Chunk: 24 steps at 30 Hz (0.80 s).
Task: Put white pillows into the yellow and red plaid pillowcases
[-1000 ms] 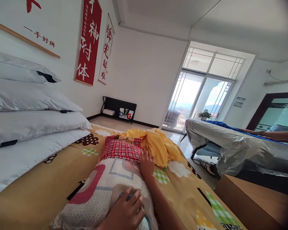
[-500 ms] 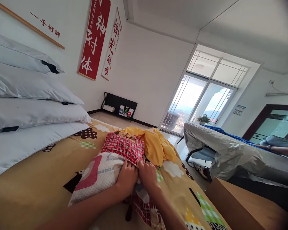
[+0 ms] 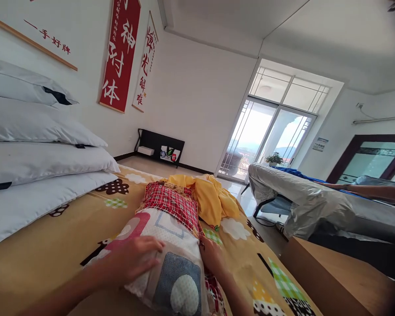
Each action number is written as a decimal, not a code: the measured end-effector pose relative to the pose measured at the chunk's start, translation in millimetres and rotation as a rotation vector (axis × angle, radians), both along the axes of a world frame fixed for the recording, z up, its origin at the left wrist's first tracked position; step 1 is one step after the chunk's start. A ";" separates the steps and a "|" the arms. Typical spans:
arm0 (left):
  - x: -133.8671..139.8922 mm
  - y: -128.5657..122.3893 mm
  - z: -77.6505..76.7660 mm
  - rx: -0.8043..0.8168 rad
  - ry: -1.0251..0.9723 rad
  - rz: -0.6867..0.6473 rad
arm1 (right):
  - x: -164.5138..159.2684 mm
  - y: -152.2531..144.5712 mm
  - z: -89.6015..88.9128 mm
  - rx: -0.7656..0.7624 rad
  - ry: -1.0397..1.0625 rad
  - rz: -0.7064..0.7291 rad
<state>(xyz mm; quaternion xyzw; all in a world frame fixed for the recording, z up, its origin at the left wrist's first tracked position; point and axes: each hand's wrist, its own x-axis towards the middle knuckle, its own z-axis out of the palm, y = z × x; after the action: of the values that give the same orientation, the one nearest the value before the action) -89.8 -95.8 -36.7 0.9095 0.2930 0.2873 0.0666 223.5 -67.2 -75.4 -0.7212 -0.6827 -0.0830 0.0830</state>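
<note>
A patterned pillow (image 3: pixel 151 226) with grey, pink and white shapes lies on the bed. Its far end sits inside a red plaid pillowcase (image 3: pixel 171 202). Over the near left part of the pillow is my left hand (image 3: pixel 131 259), fingers stretched out and slightly apart, holding nothing. My right hand (image 3: pixel 212 254) is closed at the right edge of the pillowcase, its fingertips partly hidden by the cloth. More red plaid cloth (image 3: pixel 213 289) shows beneath the pillow by my right wrist. Just beyond my right hand lies a crumpled yellow cloth (image 3: pixel 210 197).
White pillows (image 3: pixel 46 162) are stacked on the left of the printed bedsheet (image 3: pixel 95 219). At the right stand a cardboard box (image 3: pixel 332 276) and a plastic-covered table (image 3: pixel 303 193), with another person's arm (image 3: pixel 375 192) over it. A low black rack (image 3: pixel 158 145) stands by the far wall.
My left hand has let go of the pillowcase edge and moved left and nearer. The pillow's near part now lies flat, showing a grey patch. My right hand stays at the pillowcase, slightly lower right.
</note>
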 end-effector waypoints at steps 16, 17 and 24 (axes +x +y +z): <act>-7.8 161.7 -5.0 -0.223 0.097 0.429 | -157.2 -30.9 -23.2 0.470 -0.051 0.481; -6.6 168.2 -4.5 -0.226 0.112 0.458 | -149.6 -28.1 -16.9 0.430 -0.013 0.445; -4.2 196.7 -8.6 -0.177 0.084 0.501 | -84.4 -12.4 -0.6 0.368 0.282 0.253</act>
<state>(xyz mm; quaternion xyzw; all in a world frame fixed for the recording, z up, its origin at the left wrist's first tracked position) -94.0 100.9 -45.2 0.8103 0.5356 0.2301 0.0605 139.1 -79.6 -75.9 -0.6071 -0.7226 -0.0934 0.3171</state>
